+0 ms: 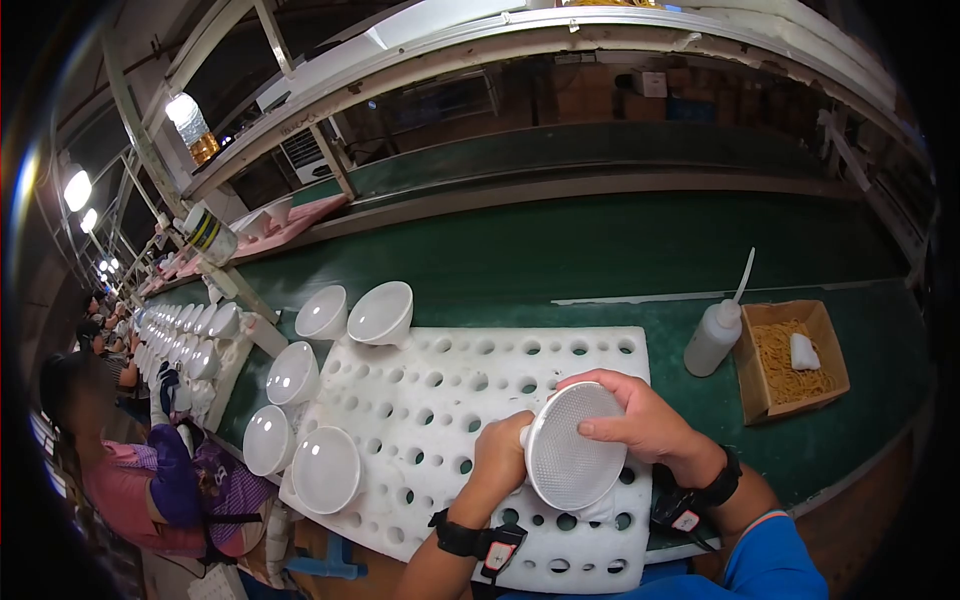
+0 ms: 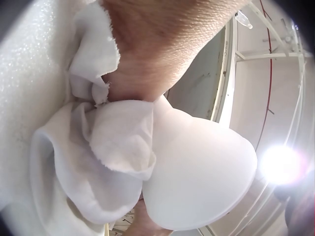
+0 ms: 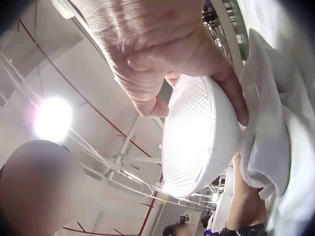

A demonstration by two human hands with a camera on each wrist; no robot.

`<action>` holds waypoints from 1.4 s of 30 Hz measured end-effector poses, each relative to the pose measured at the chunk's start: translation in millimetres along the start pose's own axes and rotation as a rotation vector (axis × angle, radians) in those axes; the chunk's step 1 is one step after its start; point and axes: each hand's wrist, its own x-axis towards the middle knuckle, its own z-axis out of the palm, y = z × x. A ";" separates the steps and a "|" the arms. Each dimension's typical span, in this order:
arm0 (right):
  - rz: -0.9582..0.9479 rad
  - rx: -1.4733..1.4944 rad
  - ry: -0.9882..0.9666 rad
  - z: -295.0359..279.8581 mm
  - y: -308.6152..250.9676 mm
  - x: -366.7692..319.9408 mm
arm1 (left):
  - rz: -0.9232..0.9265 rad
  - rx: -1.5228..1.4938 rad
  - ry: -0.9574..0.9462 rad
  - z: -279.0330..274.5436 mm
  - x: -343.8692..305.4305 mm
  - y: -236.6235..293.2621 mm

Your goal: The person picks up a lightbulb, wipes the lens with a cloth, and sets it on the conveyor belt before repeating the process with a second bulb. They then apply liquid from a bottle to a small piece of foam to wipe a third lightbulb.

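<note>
A white cone-shaped lamp [image 1: 575, 445] with a dimpled clear lens is tilted over the foam board, its face toward the head camera. My left hand [image 1: 500, 455] grips the narrow neck end. With thumb over the lens face and fingers behind the shell, my right hand [image 1: 640, 420] holds the rim. In the left wrist view, a white cloth [image 2: 93, 167] bunches below the left hand beside the smooth shell [image 2: 197, 167]. The right wrist view shows the thumb [image 3: 152, 107] at the lens edge and the cloth [image 3: 268, 118] close by.
The white foam board [image 1: 390, 455] has rows of round holes. Several white lamps [image 1: 325, 470] stand along its left side. A squeeze bottle [image 1: 715, 335] and a box of rubber bands [image 1: 790, 365] sit at the right on the green bench [image 1: 500, 260]. Another person [image 1: 150, 480] works at the left.
</note>
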 end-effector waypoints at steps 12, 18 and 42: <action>-0.004 0.006 -0.020 -1.9 -2.9 1.7 | -0.152 -0.113 -0.111 -11.1 -0.8 10.2; -0.127 -0.364 0.010 -1.0 -5.5 0.8 | -0.091 -0.219 -0.033 -4.6 1.1 2.2; -0.624 -0.841 0.650 0.6 -35.9 -23.4 | -0.230 -1.259 -0.043 20.2 12.7 -25.6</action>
